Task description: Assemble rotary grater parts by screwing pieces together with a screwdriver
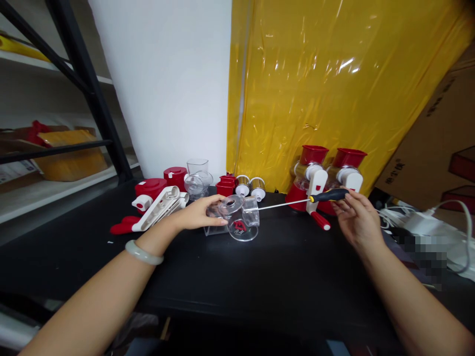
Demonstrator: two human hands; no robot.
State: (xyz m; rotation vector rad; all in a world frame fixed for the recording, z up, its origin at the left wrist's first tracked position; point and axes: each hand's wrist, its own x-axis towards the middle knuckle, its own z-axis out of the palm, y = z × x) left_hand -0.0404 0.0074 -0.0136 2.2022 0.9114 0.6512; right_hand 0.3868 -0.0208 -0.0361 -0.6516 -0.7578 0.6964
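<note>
Transparent plastic housing (237, 210), glossy, with a short tube and a round flange showing a red patch (238, 226), was in the left hand's (202, 212) curled grasp, nearer the black table's (260, 277) back edge than its front. The right hand (359, 220) gripped a screwdriver (310, 199) handle, shaft reaching the tube. Near the back right corner, a brown carton (426, 128) bore illegibly small characters.

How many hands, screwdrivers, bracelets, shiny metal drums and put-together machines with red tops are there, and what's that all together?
Hands: left hand and right hand, 2
Screwdriver: 1
Bracelet: 1
Metal drums: 2
Machines with red tops: 2
Total: 8
</note>
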